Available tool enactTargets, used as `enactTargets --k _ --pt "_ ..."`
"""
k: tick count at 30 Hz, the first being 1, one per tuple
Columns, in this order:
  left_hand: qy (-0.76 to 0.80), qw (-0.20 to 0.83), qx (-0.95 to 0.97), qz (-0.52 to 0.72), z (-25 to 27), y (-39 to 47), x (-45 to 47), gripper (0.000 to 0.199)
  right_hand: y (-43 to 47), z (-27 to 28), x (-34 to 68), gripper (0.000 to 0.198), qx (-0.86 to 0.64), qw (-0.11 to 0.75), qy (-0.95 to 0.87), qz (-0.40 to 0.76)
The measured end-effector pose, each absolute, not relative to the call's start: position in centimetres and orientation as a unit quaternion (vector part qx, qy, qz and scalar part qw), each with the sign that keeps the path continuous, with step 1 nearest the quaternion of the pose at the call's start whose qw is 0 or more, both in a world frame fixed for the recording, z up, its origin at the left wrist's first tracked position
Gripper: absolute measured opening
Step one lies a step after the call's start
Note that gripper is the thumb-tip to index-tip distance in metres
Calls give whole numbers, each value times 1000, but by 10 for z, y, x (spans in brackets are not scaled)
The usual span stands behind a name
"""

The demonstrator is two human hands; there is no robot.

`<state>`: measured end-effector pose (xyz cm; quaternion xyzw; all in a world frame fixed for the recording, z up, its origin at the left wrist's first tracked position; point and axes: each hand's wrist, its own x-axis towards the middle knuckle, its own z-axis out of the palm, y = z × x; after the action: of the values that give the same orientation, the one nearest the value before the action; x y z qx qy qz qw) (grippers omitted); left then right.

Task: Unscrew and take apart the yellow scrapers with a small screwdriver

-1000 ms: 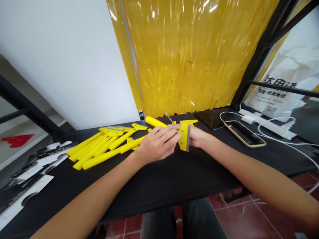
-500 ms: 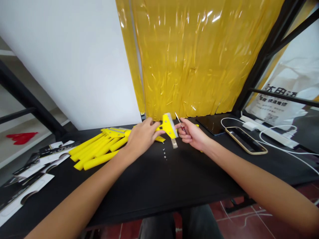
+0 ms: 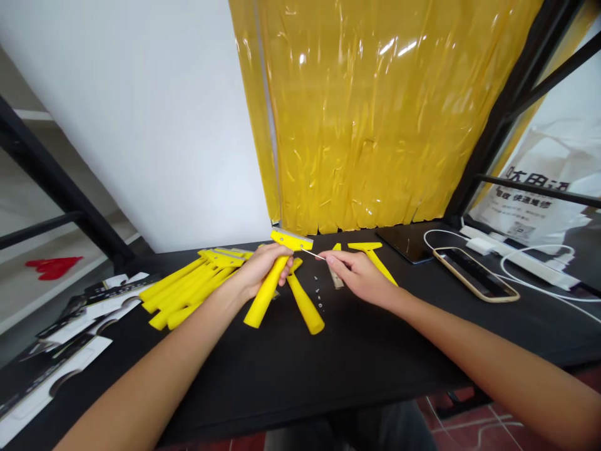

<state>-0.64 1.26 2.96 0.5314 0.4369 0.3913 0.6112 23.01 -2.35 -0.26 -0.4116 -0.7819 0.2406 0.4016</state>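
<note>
Phone [image 3: 475,274] in a tan-edged case sits beside a white power strip [image 3: 533,264], yellow plastic curtain [image 3: 375,113] behind. Red thing [image 3: 54,268] far left, maybe plastic, kinda blurry.

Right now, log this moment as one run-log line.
Left hand: holds yellow scraper | Right hand: holds slim screwdriver, tip by scraper head | Black table: small loose hardware, more yellow scrapers

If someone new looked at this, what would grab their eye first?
Probably the glossy yellow plastic curtain hanging behind the black table. In front, the left hand grips a yellow scraper, and the right hand holds what looks like a slim screwdriver at its head. More yellow scrapers lie heaped to the left.
</note>
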Motion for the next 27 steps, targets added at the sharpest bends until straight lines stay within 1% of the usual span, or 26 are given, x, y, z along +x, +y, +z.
enactTargets --k 5,8,12,16,19,22,27 --pt "496 611 518 336 16 11 2 18 -13 -9 233 35 -421 434 -752 263" --pt "537 573 548 288 16 11 1 17 -11 -11 234 34 -419 448 -735 289" --pt "577 524 571 258 15 16 -7 15 -9 -12 235 33 -408 457 -740 279" --pt "608 498 575 229 13 22 -13 18 -7 -12 237 33 -406 457 -741 279" --pt "604 472 593 247 11 27 -16 19 -9 -10 237 32 -411 446 -749 267" --pt "588 445 632 239 10 31 -21 23 -10 -8 237 32 -421 431 -758 252" --pt "542 449 682 199 20 32 -34 25 -9 -7 238 29 -414 428 -767 242"
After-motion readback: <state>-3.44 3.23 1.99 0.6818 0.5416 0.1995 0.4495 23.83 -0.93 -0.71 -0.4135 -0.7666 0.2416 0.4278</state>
